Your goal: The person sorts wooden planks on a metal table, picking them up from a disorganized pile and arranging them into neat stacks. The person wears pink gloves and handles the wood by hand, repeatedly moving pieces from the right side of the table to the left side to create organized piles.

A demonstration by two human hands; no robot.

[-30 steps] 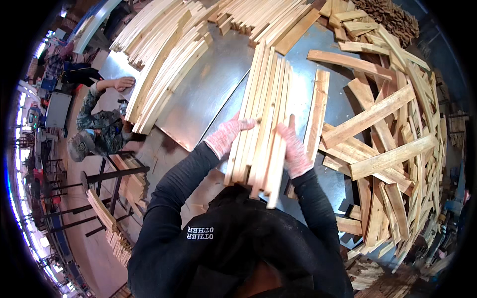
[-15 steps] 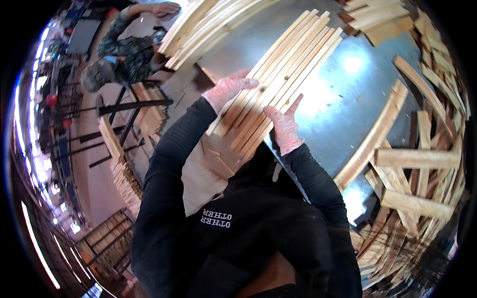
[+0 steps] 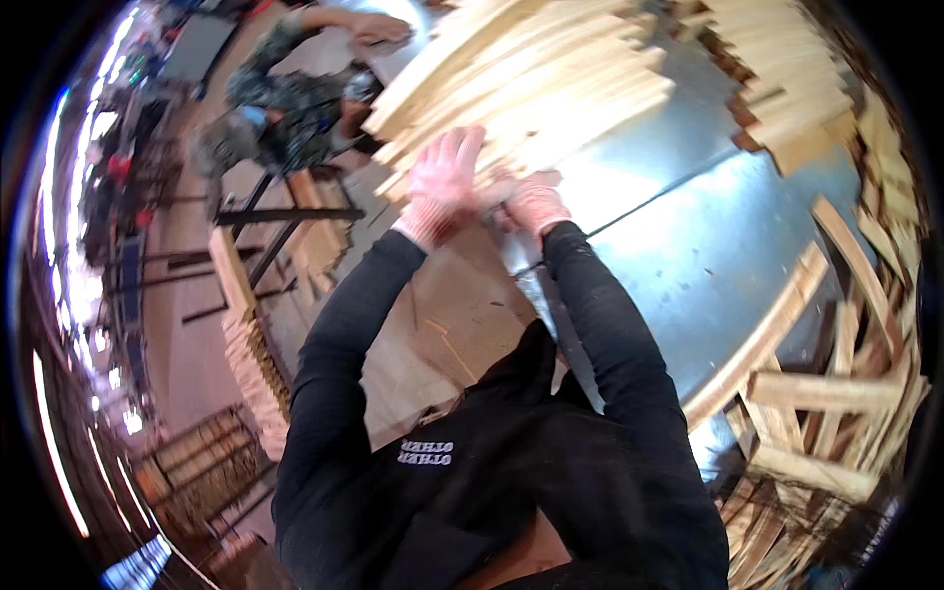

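Slats [image 3: 551,93] of pale wood lie side by side in a wide row at the left edge of the metal tabletop [image 3: 713,261], and I have the gloved left hand [image 3: 445,185] over their near ends, its fingers stretched out straight. Just beside it I have the right hand [image 3: 533,204], blurred, fingers partly bent; from my distant place I cannot tell whether they grip anything.

Wooden strips [image 3: 531,84] line a shiny metal worktop [image 3: 718,256] in a woodworking workshop, with loose boards [image 3: 828,390] heaped at right and a co-worker [image 3: 300,126] at left.
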